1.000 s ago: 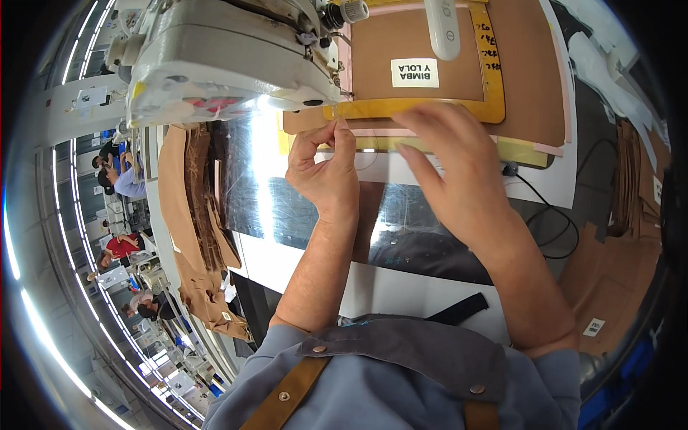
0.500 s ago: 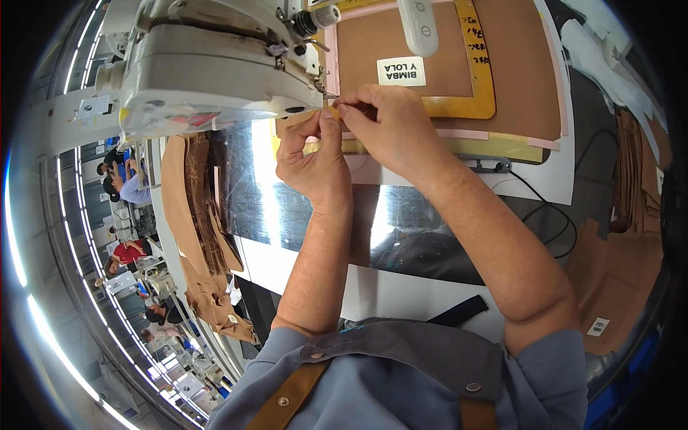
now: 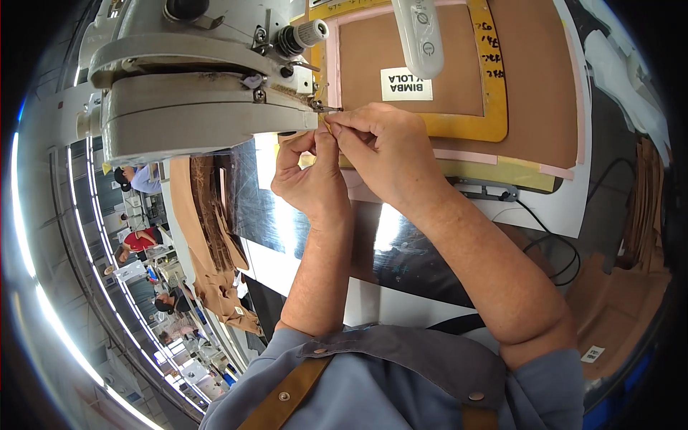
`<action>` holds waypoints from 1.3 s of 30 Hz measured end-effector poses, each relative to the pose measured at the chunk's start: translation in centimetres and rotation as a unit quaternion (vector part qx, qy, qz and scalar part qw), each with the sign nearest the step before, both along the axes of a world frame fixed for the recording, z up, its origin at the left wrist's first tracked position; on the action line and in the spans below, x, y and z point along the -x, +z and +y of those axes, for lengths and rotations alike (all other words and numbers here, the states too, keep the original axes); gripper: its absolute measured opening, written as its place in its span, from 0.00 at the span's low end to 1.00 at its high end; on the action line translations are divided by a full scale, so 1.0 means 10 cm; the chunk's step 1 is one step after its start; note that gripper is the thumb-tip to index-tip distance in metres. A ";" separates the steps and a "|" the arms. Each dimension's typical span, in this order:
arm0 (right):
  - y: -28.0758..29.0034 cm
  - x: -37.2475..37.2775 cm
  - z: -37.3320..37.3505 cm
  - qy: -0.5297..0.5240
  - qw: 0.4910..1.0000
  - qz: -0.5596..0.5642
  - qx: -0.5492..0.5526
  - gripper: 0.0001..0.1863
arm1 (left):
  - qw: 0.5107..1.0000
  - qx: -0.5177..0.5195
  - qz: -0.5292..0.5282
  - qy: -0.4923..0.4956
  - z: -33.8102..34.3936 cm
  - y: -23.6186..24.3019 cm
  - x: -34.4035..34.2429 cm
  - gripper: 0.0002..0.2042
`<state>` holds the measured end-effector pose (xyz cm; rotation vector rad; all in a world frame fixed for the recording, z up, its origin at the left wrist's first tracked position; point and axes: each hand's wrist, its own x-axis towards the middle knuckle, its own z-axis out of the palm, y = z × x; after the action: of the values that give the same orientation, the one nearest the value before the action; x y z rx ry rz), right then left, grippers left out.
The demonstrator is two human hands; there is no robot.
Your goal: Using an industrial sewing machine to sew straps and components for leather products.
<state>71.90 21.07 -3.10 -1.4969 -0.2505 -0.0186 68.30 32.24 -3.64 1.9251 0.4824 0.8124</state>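
Observation:
My left hand [image 3: 309,175] and my right hand [image 3: 380,154] are pinched together at the fingertips, just below the needle area [image 3: 326,107] of a white sewing machine [image 3: 179,111]. What they hold is too small to make out. Behind them lies a brown panel [image 3: 545,93] with pink edge strips, under a yellow template frame [image 3: 494,122] with dark marks. A white label [image 3: 406,84] sits on the inner brown area, beneath a white rod-shaped device [image 3: 423,43]. A grey metal fitting [image 3: 487,190] with a black cable [image 3: 545,229] is right of my hands.
A shiny metal work surface [image 3: 412,254] lies under my forearms. Brown piece stacks stand at left [image 3: 201,208] and far right [image 3: 638,208]. Brown sheets [image 3: 602,301] lie at lower right, white material [image 3: 616,79] at upper right. Several co-workers [image 3: 140,240] are at machines far left.
My right hand has moved left from its spread position to pinch beside my left hand. The view has shifted, showing more of the machine head, with the scene sitting lower.

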 end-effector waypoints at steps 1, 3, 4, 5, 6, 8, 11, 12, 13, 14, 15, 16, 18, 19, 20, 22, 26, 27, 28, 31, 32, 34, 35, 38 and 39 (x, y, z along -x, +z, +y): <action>0.01 0.00 -0.01 0.000 1.000 0.000 -0.001 0.09 | 1.000 0.010 0.001 -0.014 0.00 0.00 0.00 0.04; 0.01 -0.01 -0.02 0.001 1.000 0.028 -0.012 0.09 | 0.999 0.027 -0.003 -0.018 0.01 -0.02 0.00 0.05; 0.00 -0.01 -0.02 0.001 0.999 0.030 -0.014 0.09 | 0.999 0.046 -0.007 -0.021 0.01 -0.03 0.00 0.05; -0.01 -0.01 -0.02 0.008 0.999 0.043 -0.025 0.10 | 0.999 0.045 -0.005 -0.021 0.00 -0.03 -0.01 0.05; -0.01 -0.01 -0.03 0.014 0.998 0.055 -0.035 0.10 | 0.996 0.081 -0.010 -0.020 -0.03 0.00 -0.01 0.06; 0.00 -0.01 -0.04 0.014 0.997 0.059 -0.041 0.10 | 0.993 0.117 -0.014 -0.018 -0.08 0.01 -0.03 0.07; 0.05 -0.01 -0.07 0.026 0.996 0.070 -0.046 0.10 | 0.990 0.138 -0.026 -0.020 -0.12 0.05 -0.06 0.09; 0.06 -0.02 -0.09 0.033 0.996 0.078 -0.041 0.10 | 0.989 0.147 -0.024 -0.015 -0.16 0.08 -0.06 0.10; 0.04 -0.02 -0.09 0.033 0.995 0.079 -0.042 0.10 | 0.987 0.156 -0.023 -0.010 -0.17 0.09 -0.06 0.11; 0.02 -0.02 -0.08 0.025 0.994 0.085 -0.059 0.11 | 0.987 0.156 -0.022 -0.011 -0.17 0.09 -0.06 0.11; 0.00 -0.02 -0.06 0.018 0.993 0.091 -0.077 0.11 | 0.986 0.165 -0.022 -0.010 -0.15 0.07 -0.05 0.12; -0.01 -0.03 -0.06 0.018 0.992 0.093 -0.079 0.11 | 0.984 0.174 -0.022 -0.010 -0.14 0.07 -0.04 0.12; -0.03 -0.05 -0.05 0.017 0.982 0.143 -0.122 0.11 | 0.985 0.173 -0.015 -0.009 -0.15 0.08 -0.05 0.12; -0.03 -0.05 -0.05 0.017 0.982 0.144 -0.123 0.11 | 0.985 0.173 -0.009 -0.009 -0.15 0.08 -0.05 0.13; -0.04 -0.05 -0.04 0.017 0.982 0.144 -0.119 0.11 | 0.985 0.173 -0.008 -0.009 -0.16 0.08 -0.05 0.13; -0.05 -0.05 -0.03 0.018 0.983 0.144 -0.117 0.11 | 0.982 0.188 -0.004 -0.013 -0.15 0.09 -0.05 0.13; -0.05 -0.04 -0.04 0.016 0.983 0.144 -0.111 0.11 | 0.983 0.185 -0.005 -0.008 -0.16 0.10 -0.05 0.13; -0.05 -0.04 -0.04 0.015 0.984 0.140 -0.109 0.11 | 0.984 0.176 -0.010 -0.009 -0.15 0.09 -0.05 0.13; -0.05 -0.04 -0.04 0.016 0.984 0.140 -0.109 0.11 | 0.986 0.167 -0.014 -0.009 -0.15 0.09 -0.04 0.13; -0.05 -0.04 -0.04 0.011 0.985 0.129 -0.112 0.10 | 0.983 0.183 -0.010 0.000 -0.15 0.11 -0.03 0.12; -0.05 -0.05 -0.04 0.013 0.986 0.127 -0.109 0.10 | 0.983 0.183 -0.010 0.000 -0.16 0.12 -0.03 0.12; -0.06 -0.05 -0.04 0.014 0.986 0.126 -0.105 0.10 | 0.981 0.193 -0.016 -0.002 -0.17 0.12 -0.04 0.12; -0.06 -0.05 -0.04 0.015 0.985 0.130 -0.110 0.10 | 0.981 0.193 -0.016 -0.003 -0.18 0.12 -0.04 0.12; -0.05 -0.04 -0.03 0.017 0.985 0.131 -0.114 0.10 | 0.987 0.161 -0.026 0.003 -0.21 0.14 -0.05 0.12; -0.06 -0.05 -0.03 0.016 0.985 0.129 -0.111 0.10 | 0.987 0.157 -0.026 0.000 -0.22 0.14 -0.05 0.11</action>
<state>72.36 20.72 -3.65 -1.2587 -0.0611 0.1668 68.83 30.05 -2.23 1.6106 0.5451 0.7366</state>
